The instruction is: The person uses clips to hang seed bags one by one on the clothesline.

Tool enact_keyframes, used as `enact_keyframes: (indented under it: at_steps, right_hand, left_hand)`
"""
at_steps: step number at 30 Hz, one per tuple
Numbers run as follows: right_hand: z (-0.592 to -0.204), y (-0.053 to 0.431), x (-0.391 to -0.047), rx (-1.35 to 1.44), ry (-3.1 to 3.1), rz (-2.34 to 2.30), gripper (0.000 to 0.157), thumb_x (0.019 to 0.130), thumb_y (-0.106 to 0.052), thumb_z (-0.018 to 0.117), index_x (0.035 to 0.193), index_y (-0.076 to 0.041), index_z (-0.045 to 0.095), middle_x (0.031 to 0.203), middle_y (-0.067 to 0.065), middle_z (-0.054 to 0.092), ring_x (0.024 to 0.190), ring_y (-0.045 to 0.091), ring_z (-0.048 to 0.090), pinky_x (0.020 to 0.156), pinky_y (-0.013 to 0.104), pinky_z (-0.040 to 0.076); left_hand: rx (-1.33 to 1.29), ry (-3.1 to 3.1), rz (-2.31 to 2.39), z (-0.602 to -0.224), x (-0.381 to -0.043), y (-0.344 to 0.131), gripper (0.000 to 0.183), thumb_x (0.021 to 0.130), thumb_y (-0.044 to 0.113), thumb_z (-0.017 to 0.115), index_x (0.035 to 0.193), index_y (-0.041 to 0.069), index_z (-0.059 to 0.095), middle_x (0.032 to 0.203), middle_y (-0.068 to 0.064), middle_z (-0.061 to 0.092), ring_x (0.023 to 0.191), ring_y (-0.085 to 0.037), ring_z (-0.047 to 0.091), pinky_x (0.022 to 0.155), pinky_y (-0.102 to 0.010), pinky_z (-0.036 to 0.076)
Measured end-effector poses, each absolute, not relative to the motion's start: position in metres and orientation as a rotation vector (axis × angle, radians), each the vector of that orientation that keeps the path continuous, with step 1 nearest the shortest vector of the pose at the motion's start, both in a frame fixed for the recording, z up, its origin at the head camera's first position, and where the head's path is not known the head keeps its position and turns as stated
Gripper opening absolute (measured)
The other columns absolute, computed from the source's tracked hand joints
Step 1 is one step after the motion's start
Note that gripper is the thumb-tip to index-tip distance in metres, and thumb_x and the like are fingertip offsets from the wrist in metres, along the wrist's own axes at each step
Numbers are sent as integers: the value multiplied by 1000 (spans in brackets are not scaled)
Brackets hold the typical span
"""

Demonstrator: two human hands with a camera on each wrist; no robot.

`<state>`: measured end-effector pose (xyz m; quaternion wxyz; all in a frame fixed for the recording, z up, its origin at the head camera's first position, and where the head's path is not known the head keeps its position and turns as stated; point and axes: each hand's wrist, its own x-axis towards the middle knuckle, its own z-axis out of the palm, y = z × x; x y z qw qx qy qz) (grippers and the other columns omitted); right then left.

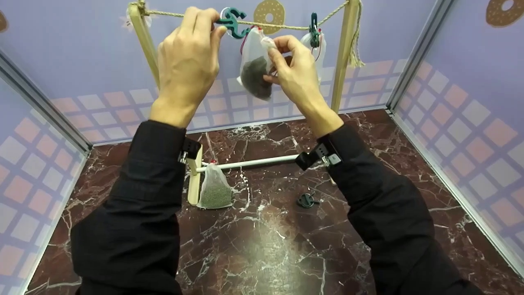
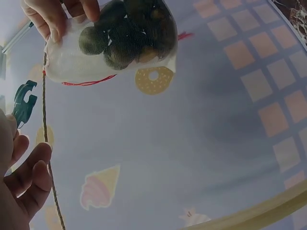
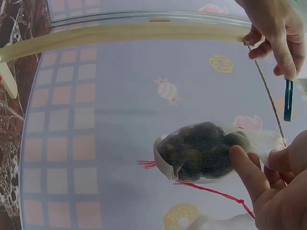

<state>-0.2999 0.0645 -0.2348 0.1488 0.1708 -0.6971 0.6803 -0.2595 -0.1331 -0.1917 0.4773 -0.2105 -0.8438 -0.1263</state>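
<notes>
My left hand (image 1: 188,57) pinches a dark green clothespin (image 1: 232,22) by its handle end, with the jaws pointing right beside the rope (image 1: 282,27). Its jaws are spread apart in the left wrist view. The right hand (image 1: 297,69) grips the gathered top of a white mesh drawstring bag (image 1: 254,78), keeping it up against the rope. Dark round pieces fill the bag's bottom, plain in the right wrist view, where a red cord (image 3: 216,191) trails off it. Behind the right hand, a second white bag (image 1: 322,45) hangs from the rope under another green clothespin (image 1: 314,30).
Wooden posts (image 1: 143,41) carry the rope at both sides. Below, a white rod (image 1: 258,162) spans the frame; a mesh bag with green contents (image 1: 216,192) stands by its left foot. A dark green clothespin (image 1: 307,200) lies on the marbled tabletop (image 1: 262,254). Patterned walls surround it.
</notes>
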Motion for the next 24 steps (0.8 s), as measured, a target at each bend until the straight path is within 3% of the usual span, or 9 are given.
enact_keyframes:
  at_steps: [10, 24]
  right_hand:
    - [-227, 62, -297, 504, -2028, 1775, 16, 102, -9, 59, 113, 2, 63, 99, 7, 57, 79, 18, 60, 70, 30, 62]
    - [-229, 64, -295, 556, -2043, 1510, 15, 103, -13, 58, 108, -1, 65, 105, 3, 56, 75, 14, 60, 58, 27, 59]
  left_hand:
    - [-469, -2104, -362, -191, -265, -130, 42, 108, 37, 45, 115, 1, 66, 104, -13, 66, 82, -36, 69, 71, -51, 58]
    - [-507, -2213, -393, -197, -268, -116, 39, 109, 34, 43, 120, 2, 63, 108, -11, 64, 77, -32, 68, 72, -44, 60]
